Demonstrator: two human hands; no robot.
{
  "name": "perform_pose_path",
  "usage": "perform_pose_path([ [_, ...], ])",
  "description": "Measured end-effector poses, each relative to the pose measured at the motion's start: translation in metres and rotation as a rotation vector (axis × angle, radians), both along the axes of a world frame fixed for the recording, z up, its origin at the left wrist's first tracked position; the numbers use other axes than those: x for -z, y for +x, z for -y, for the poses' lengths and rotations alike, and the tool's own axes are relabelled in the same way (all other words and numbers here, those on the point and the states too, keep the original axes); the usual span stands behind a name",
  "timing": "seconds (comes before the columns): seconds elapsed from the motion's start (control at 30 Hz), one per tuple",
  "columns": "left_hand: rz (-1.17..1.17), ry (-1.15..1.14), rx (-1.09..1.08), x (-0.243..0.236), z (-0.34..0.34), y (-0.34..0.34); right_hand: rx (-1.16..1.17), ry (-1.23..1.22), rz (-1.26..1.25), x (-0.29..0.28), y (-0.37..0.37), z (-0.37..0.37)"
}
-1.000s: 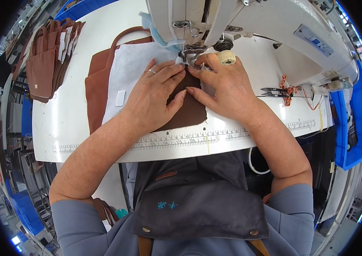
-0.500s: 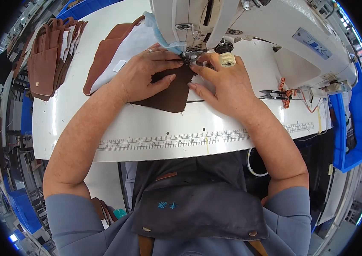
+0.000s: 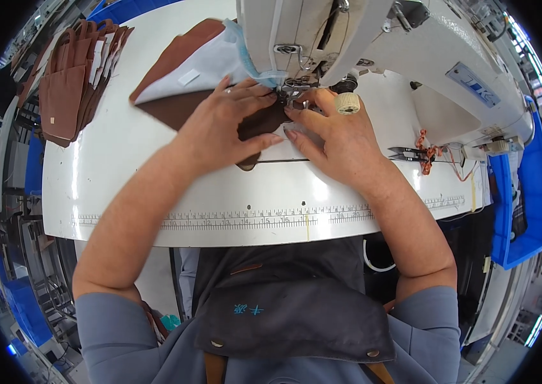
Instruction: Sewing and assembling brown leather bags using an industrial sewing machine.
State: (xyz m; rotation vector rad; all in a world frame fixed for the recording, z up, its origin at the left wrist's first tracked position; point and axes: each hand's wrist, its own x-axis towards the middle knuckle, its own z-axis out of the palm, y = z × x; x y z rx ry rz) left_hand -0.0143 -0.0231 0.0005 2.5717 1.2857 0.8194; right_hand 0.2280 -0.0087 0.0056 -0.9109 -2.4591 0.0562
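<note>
Dark brown fabric lies under the needle area of a white sewing machine. My left hand rests on it with fingers stretched toward the presser foot and the thumb spread apart. On the other side of the foot, my right hand has its index finger at the fabric's edge. Its thumb is held apart, lower down; its other fingers are partly behind a cream knob. Beyond my left hand the same work spreads out, with a white lining, a small white label and reddish-brown fabric.
A stack of brown sewn pieces with handles sits at the far left. Thread snips with orange cord lie right of my right hand. A printed ruler runs along the table's front edge. A blue bin stands at the right.
The brown fabric has turned under my left hand, its lower corner swinging left and its far part shifting. My left thumb has moved right. My right hand stays beside the presser foot.
</note>
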Motion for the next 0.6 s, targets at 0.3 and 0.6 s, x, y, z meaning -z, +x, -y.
perform_pose_path([
  [0.3,0.059,-0.153,0.160,-0.010,-0.037,-0.022,0.048,-0.014,0.011,0.000,-0.004,0.005],
  [0.6,0.000,-0.053,0.086,-0.005,-0.037,-0.033,0.037,-0.021,0.021,-0.003,-0.008,0.004],
])
